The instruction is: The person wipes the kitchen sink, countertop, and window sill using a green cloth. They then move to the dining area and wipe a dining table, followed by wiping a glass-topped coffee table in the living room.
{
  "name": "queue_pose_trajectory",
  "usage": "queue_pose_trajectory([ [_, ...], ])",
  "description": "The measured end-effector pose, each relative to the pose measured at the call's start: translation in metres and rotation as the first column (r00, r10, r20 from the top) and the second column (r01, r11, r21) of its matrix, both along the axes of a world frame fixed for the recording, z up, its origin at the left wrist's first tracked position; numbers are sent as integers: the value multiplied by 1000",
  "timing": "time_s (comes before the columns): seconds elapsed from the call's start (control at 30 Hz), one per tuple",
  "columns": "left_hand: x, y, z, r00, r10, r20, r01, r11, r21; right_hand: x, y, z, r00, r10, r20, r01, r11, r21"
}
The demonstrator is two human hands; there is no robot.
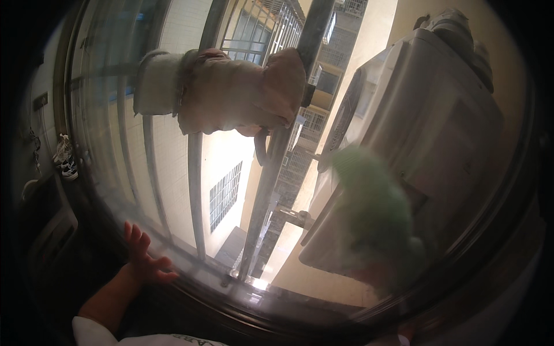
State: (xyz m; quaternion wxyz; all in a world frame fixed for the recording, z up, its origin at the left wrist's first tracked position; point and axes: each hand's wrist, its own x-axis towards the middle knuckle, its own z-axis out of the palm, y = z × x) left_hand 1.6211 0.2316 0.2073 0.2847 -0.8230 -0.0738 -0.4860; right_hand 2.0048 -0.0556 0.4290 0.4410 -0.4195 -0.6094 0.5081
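A blurred green cloth [372, 203] covers part of the window glass [303, 268] on the right. My right hand [374, 277] holds it from below and shows only as a reddish smear, mostly hidden by the cloth. At the lower left, my left hand [147, 257] is raised near the bottom of the window with its fingers spread and nothing in them. I cannot tell whether it touches the glass. The dark window frame [207, 298] curves below both hands.
Beyond the glass stand metal bars [197, 194] and an air conditioner's outdoor unit [433, 129] on a bracket [294, 216]. A thick wrapped bundle [242, 93] crosses the bars. Shoes [67, 166] and a wall socket [40, 100] appear at the far left.
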Motion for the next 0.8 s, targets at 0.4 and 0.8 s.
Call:
queue_pose_trajectory([
  [0.4,150,-181,57,983,-176,48,173,984,47,-6,23,-28,961,-216,174,201,974,102],
  [0.8,148,-185,54,969,-245,36,243,969,38,-14,35,-68,889,-327,319,265,938,223],
])
